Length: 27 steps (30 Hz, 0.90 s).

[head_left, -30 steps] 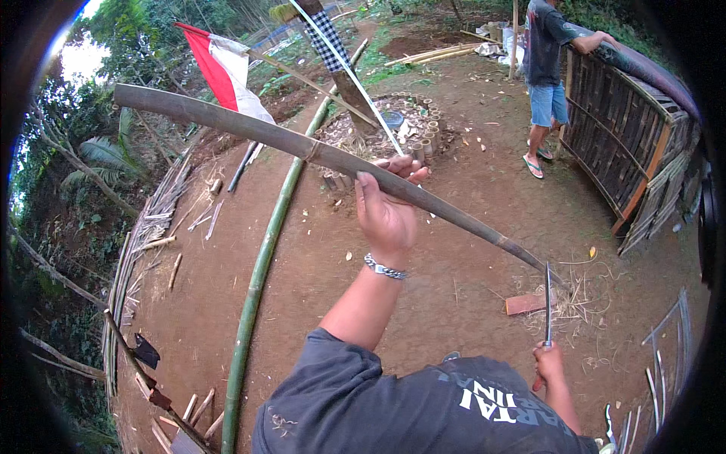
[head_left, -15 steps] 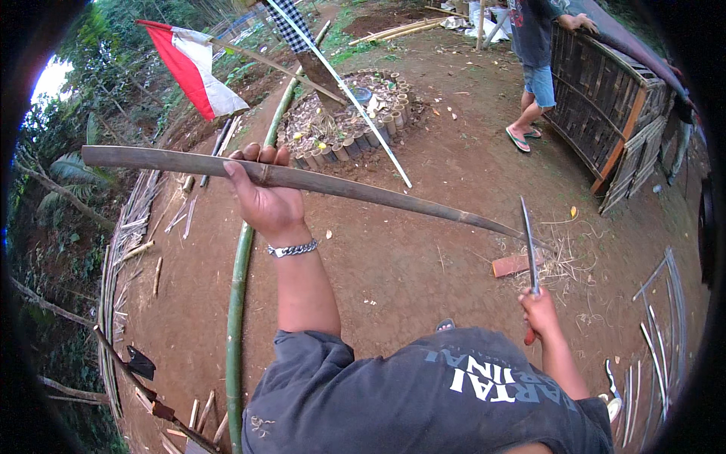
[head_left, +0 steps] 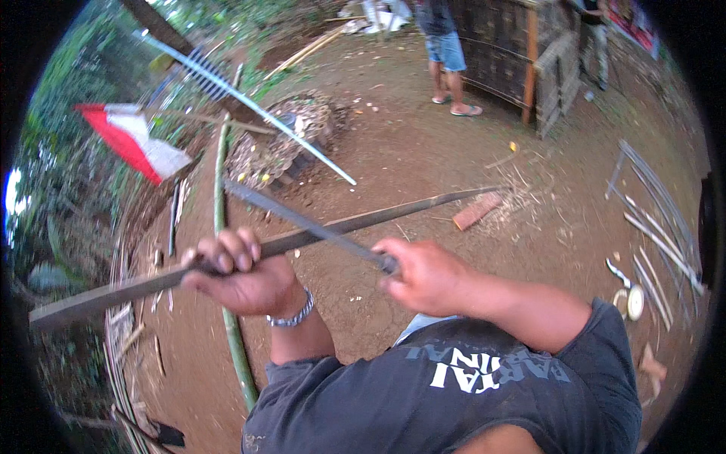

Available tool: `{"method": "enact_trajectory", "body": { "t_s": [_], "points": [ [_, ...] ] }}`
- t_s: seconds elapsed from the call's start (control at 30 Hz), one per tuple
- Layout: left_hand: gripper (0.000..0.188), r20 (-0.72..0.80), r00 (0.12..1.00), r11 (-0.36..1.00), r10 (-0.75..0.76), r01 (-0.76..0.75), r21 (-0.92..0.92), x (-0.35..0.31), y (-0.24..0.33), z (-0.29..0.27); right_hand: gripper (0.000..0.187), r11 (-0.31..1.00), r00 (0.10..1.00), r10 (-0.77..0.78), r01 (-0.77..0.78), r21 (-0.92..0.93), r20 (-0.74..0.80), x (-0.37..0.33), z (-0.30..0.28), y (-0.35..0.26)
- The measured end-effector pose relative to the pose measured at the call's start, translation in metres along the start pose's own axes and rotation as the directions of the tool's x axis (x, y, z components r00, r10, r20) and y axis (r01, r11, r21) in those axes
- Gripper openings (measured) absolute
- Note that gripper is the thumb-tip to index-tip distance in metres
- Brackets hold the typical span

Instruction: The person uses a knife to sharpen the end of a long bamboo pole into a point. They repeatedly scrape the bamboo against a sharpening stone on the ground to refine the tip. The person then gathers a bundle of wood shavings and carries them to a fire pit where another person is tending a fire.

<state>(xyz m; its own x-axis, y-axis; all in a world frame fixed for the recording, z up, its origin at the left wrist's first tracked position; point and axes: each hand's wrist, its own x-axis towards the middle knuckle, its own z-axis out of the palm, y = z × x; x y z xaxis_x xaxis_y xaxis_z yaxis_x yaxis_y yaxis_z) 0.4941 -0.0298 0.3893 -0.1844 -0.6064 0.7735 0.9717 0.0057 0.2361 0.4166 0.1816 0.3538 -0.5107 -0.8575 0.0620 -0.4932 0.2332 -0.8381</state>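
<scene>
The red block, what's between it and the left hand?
In the head view, the brown strip runs from the left hand toward the red block, the knife in the right hand crosses in front of it, and dirt shows below.

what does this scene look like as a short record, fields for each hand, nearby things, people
left hand: closed around a split bamboo strip
right hand: gripping a long-bladed knife, crossing in front of the strip, contact unclear
strip's far end: near a reddish block
ground, left: green bamboo pole
background: red-and-white flag
people: person in blue shorts beside a slatted panel
</scene>
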Motion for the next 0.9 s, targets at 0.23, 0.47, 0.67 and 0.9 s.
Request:
{"method": "enact_trajectory", "body": {
  "t_s": [0.23, 0.47, 0.67, 0.9],
  "points": [
    [0.033, -0.019, 1.0, 0.996, 0.024, -0.022, 0.083, -0.067, 0.051, 0.032, 0.027, 0.991, 0.986, 0.136, -0.137, 0.0, -0.101, -0.077, 0.047, 0.016],
    [0.033, 0.12, 0.993, 0.999, -0.016, 0.013, 0.03, -0.096, 0.073, 0.03, 0.03, 0.951, 0.945, 0.307, -0.31, -0.007, -0.11, -0.125, 0.057, 0.015],
    [0.033, 0.171, 0.984, 0.999, -0.046, 0.046, 0.004, -0.108, 0.087, 0.032, 0.03, 0.977, 0.968, 0.209, -0.212, -0.005, -0.14, -0.138, 0.08, 0.01],
    [0.034, 0.195, 0.98, 1.0, -0.026, 0.026, 0.001, -0.119, 0.093, 0.037, 0.031, 0.95, 0.95, 0.311, -0.309, 0.042, -0.039, -0.151, 0.064, -0.005]
  ]
}}
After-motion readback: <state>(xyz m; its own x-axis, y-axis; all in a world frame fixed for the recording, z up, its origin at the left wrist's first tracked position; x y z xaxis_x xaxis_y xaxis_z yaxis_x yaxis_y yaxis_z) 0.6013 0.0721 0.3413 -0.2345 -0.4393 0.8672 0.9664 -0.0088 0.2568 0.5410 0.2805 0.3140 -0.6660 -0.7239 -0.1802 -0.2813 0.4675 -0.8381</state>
